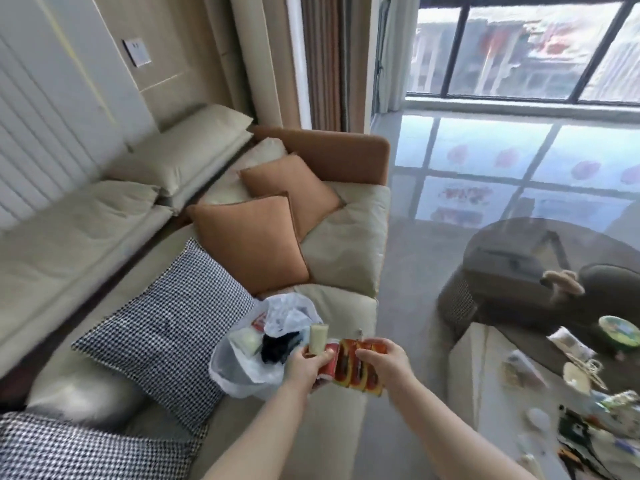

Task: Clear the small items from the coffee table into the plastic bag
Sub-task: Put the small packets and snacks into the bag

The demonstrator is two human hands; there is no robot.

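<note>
A white plastic bag (239, 367) lies open on the sofa seat, with a black item and pale packets inside. Just right of it, both hands hold a strip of red snack packets (358, 370). My left hand (306, 367) grips the strip's left end together with a pale cream stick-shaped packet (318, 337). My right hand (384, 360) pinches the strip's upper right part. The coffee table (485, 368) stands at the right, strewn with several small items such as wrappers, a white shell-like dish (576, 375) and a green round tin (620, 330).
The cream sofa (346, 244) carries two orange cushions (252, 240) and houndstooth cushions (166, 330) left of the bag. A dark round pouf (512, 271) sits beyond the table. Bare grey floor lies between sofa and table; large windows are behind.
</note>
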